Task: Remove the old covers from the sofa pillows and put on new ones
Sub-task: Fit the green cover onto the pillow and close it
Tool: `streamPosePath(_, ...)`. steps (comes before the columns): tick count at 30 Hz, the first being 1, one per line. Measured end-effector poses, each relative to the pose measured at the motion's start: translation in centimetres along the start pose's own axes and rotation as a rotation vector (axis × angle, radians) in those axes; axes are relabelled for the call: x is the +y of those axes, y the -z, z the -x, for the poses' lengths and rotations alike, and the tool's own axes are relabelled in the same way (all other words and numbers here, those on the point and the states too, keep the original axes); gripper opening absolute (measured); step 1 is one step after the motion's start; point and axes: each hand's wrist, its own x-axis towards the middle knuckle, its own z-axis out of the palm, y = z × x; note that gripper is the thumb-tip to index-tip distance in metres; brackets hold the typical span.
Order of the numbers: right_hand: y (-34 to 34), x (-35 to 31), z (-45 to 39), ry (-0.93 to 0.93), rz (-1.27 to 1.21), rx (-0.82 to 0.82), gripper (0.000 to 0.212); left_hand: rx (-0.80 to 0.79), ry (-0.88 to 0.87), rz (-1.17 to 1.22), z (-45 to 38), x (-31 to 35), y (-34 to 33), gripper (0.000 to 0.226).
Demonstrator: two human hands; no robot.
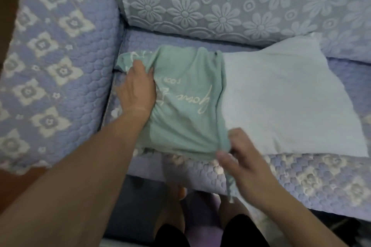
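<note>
A pale blue-white pillow (pixel 291 102) lies on the sofa seat, its left part inside a green cover (pixel 186 106) with cream script lettering. My left hand (pixel 138 88) grips bunched green fabric at the cover's far left end. My right hand (pixel 241 156) pinches the cover's open edge at its near right corner, where a thin green strip hangs down. The pillow's right part is bare.
The sofa seat (pixel 301 178) and armrest (pixel 56 70) wear a quilted lavender cover with white flowers. A grey-blue floral lace throw (pixel 230 0) drapes the backrest. My knees and the floor show below the seat's front edge.
</note>
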Motion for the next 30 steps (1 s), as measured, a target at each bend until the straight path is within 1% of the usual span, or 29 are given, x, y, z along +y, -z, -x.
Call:
streamPosePath(1, 0.4, 0.5, -1.2, -0.098, -0.133, 0.12, 0.007, 0.039, -0.013, 0.024, 1.0, -0.1, -0.3, 0.036)
streamPosePath(2, 0.6, 1.3, -2.5, -0.204, -0.214, 0.226, 0.011, 0.1, -0.05, -0.009, 2.4, -0.6, -0.4, 0.035)
streamPosePath(3, 0.9, 2.2, -3.8, -0.286, -0.221, 0.297, 0.018, 0.161, -0.107, -0.046, 4.0, -1.0, -0.4, 0.036)
streamPosePath(4, 1.1, 3.1, -5.0, -0.358, -0.178, 0.337, 0.023, 0.195, -0.2, -0.05, 5.8, -1.4, -0.4, 0.038)
streamPosePath(5, 1.2, 3.8, -6.0, -0.422, -0.144, 0.347, 0.024, 0.159, -0.3, -0.026, 7.8, -1.6, -0.5, 0.041)
streamPosePath(6, 1.0, 4.2, -6.7, -0.476, -0.149, 0.315, 0.02, 0.079, -0.388, 0.003, 9.9, -1.7, -0.6, 0.043)
streamPosePath(7, 0.3, 4.3, -7.2, -0.497, -0.164, 0.24, 0.018, -0.011, -0.439, 0.012, 11.8, -1.9, -0.7, 0.045)
streamPosePath(8, -0.5, 3.9, -7.1, -0.496, -0.187, 0.118, 0.021, -0.096, -0.443, -0.001, 13.4, -2.1, -1.3, 0.047)
streamPosePath(10, -2.3, 2.6, -6.8, -0.508, -0.197, -0.186, 0.029, -0.206, -0.341, -0.062, 15.1, -2.7, -2.5, 0.054)
streamPosePath(11, -2.8, 2.0, -6.8, -0.482, -0.152, -0.358, 0.029, -0.232, -0.28, -0.073, 15.3, -2.7, -3.0, 0.056)
streamPosePath(12, -2.4, 2.0, -7.2, -0.407, -0.036, -0.498, 0.024, -0.234, -0.242, -0.056, 15.3, -2.7, -3.3, 0.058)
streamPosePath(13, -1.4, 2.3, -7.8, -0.309, 0.09, -0.501, 0.022, -0.219, -0.228, -0.031, 15.2, -2.6, -3.3, 0.058)
streamPosePath(14, 0.4, 3.4, -8.8, -0.263, 0.234, -0.325, 0.026, -0.194, -0.231, -0.006, 15.2, -2.5, -3.4, 0.056)
streamPosePath(15, 2.9, 4.5, -10.5, -0.283, 0.357, 0.018, 0.036, -0.17, -0.239, 0.017, 15.1, -2.5, -3.2, 0.055)
streamPosePath(16, 5.4, 5.5, -11.6, -0.386, 0.411, 0.412, 0.042, -0.155, -0.23, 0.048, 15.2, -2.8, -3.1, 0.058)
streamPosePath(17, 7.2, 6.3, -12.1, -0.522, 0.422, 0.702, 0.044, -0.164, -0.176, 0.104, 15.7, -3.2, -2.6, 0.06)
streamPosePath(18, 8.2, 7.2, -12.3, -0.644, 0.412, 0.843, 0.041, -0.204, -0.108, 0.196, 15.8, -3.6, -2.1, 0.062)
streamPosePath(19, 8.0, 8.2, -12.1, -0.693, 0.384, 0.844, 0.037, -0.267, -0.028, 0.32, 16.2, -3.9, -1.9, 0.062)
streamPosePath(21, 6.6, 9.1, -12.2, -0.636, 0.335, 0.739, 0.031, -0.361, 0.176, 0.621, 16.5, -5.2, -2.5, 0.057)
streamPosePath(23, 5.9, 9.4, -11.9, -0.591, 0.331, 0.721, 0.029, -0.376, 0.468, 0.83, 16.3, -7.1, -4.2, 0.053)
streamPosePath(24, 6.0, 9.8, -11.9, -0.576, 0.316, 0.734, 0.03, -0.394, 0.598, 0.895, 16.1, -8.2, -5.2, 0.054)
streamPosePath(26, 6.2, 10.7, -11.8, -0.576, 0.311, 0.757, 0.035, -0.48, 0.779, 0.964, 15.6, -10.1, -6.5, 0.05)
streamPosePath(29, 6.3, 10.6, -11.7, -0.582, 0.324, 0.748, 0.036, -0.569, 0.973, 1.058, 14.2, -10.5, -6.2, 0.043)
streamPosePath(30, 6.3, 10.6, -11.7, -0.579, 0.319, 0.749, 0.036, -0.6, 0.991, 1.108, 13.6, -10.0, -5.7, 0.043)
